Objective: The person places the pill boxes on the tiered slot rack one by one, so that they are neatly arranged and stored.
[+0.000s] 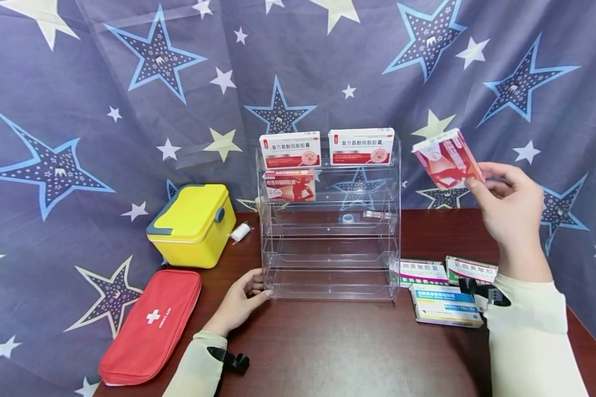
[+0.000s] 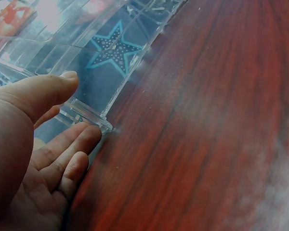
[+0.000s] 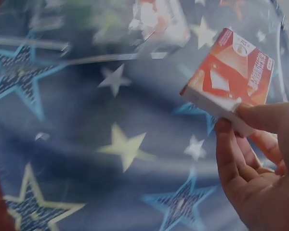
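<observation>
Yellow case (image 1: 191, 223) at the back left of the bench (image 1: 338, 347). Red first-aid pouch (image 1: 151, 325) in front. Three boxes (image 1: 444, 286) flat at right.

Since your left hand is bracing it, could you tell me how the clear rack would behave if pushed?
The clear rack looks stiff, thin plastic, probably light. Tall, with boxes up top, it may tip or slide on the smooth table, hence the left hand.
</observation>
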`<state>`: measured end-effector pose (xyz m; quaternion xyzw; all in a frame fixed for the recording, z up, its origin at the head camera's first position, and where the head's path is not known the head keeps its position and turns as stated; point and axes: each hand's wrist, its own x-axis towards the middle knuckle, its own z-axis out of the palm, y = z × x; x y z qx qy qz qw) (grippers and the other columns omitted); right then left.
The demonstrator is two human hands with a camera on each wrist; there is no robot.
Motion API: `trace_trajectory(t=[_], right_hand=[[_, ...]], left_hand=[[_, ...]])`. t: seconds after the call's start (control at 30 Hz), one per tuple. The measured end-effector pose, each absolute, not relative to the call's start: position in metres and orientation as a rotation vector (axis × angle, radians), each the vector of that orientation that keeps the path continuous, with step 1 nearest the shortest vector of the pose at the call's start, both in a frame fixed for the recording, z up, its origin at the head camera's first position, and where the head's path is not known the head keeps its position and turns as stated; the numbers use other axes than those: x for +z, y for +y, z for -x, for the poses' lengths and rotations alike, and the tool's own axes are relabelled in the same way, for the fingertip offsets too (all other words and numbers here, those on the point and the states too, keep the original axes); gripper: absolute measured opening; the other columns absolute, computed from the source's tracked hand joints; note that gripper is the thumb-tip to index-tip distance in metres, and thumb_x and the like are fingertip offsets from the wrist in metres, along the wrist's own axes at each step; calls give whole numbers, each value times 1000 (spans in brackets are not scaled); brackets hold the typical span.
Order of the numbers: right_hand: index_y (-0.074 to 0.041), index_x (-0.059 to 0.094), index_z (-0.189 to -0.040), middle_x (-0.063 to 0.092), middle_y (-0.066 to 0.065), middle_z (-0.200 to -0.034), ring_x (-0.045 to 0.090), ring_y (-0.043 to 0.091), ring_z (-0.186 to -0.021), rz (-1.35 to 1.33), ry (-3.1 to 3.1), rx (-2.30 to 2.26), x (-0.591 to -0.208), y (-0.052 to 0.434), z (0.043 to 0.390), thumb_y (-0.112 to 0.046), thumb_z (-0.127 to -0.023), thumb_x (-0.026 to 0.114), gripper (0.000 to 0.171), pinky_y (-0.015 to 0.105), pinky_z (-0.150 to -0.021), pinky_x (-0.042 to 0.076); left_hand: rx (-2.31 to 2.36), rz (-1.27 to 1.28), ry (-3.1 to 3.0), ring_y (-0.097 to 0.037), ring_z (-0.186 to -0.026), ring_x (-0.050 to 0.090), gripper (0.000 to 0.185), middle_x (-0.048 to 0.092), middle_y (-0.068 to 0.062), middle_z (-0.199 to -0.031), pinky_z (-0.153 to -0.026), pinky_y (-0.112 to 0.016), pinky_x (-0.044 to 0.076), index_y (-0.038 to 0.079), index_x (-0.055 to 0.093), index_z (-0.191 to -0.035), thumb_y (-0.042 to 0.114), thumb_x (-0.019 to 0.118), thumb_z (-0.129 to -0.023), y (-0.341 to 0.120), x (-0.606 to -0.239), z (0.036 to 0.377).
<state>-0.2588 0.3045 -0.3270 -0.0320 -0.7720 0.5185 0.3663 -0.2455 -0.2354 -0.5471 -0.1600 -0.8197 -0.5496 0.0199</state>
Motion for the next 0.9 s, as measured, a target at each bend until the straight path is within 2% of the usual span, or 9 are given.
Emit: trace_trajectory(t=[0.1, 0.27, 0.37, 0.47, 0.53, 0.67, 0.77, 0.9], right_hand=[[-8, 74, -128, 66, -11, -105, 68, 0, -86, -81, -2005, 1284, -308, 290, 262, -12, -92, 82, 37, 9, -70, 50], [-7, 74, -121, 72, -12, -93, 68, 0, -78, -215, -2094, 1201, -286, 266, 277, -21, -92, 84, 33, 15, -59, 45], [-10, 75, -117, 76, -3, -90, 66, 2, -73, -232, -2153, 1161, -280, 253, 288, -24, -92, 83, 30, 18, -56, 44], [-11, 76, -115, 77, 8, -95, 65, 0, -72, -253, -2188, 1122, -278, 239, 299, -22, -93, 82, 25, 17, -57, 45], [-10, 76, -114, 75, 10, -103, 66, -1, -75, -272, -2205, 1093, -278, 231, 306, -19, -93, 82, 23, 15, -58, 46], [-7, 76, -111, 69, 10, -113, 72, 12, -86, -317, -2239, 1027, -282, 221, 318, -12, -94, 80, 19, 12, -64, 47], [-8, 76, -110, 68, 10, -113, 74, 24, -92, -298, -2284, 954, -283, 215, 319, -10, -94, 79, 17, 22, -69, 50], [-8, 75, -111, 68, 13, -110, 72, 28, -93, -285, -2327, 874, -284, 209, 317, -7, -94, 77, 18, 42, -75, 51]], left_hand=[[-1709, 484, -2546, -30, -105, 67, 55, 71, -16, -118, -93, -32, 54, 7, 58, -143, 13, 81, -94, -236, -547, 246], [-1724, 483, -2537, -29, -104, 67, 55, 71, -16, -119, -92, -31, 53, 6, 58, -143, 12, 81, -94, -236, -545, 245], [-1729, 485, -2528, -29, -104, 67, 55, 71, -17, -119, -91, -30, 54, 5, 58, -143, 11, 81, -94, -236, -545, 245], [-1731, 491, -2521, -29, -104, 67, 55, 71, -17, -118, -92, -32, 54, 5, 59, -143, 11, 81, -93, -236, -546, 245], [-1727, 494, -2522, -29, -105, 67, 55, 71, -16, -118, -92, -33, 54, 6, 59, -143, 12, 81, -93, -236, -546, 245], [-1723, 497, -2526, -30, -105, 67, 55, 71, -14, -118, -93, -34, 54, 7, 58, -143, 14, 81, -94, -236, -547, 246], [-1731, 495, -2523, -30, -105, 67, 55, 71, -14, -118, -93, -34, 54, 8, 59, -143, 14, 82, -93, -236, -547, 246], [-1734, 492, -2518, -31, -104, 67, 54, 71, -15, -118, -92, -33, 54, 8, 59, -142, 13, 82, -93, -236, -546, 246]])
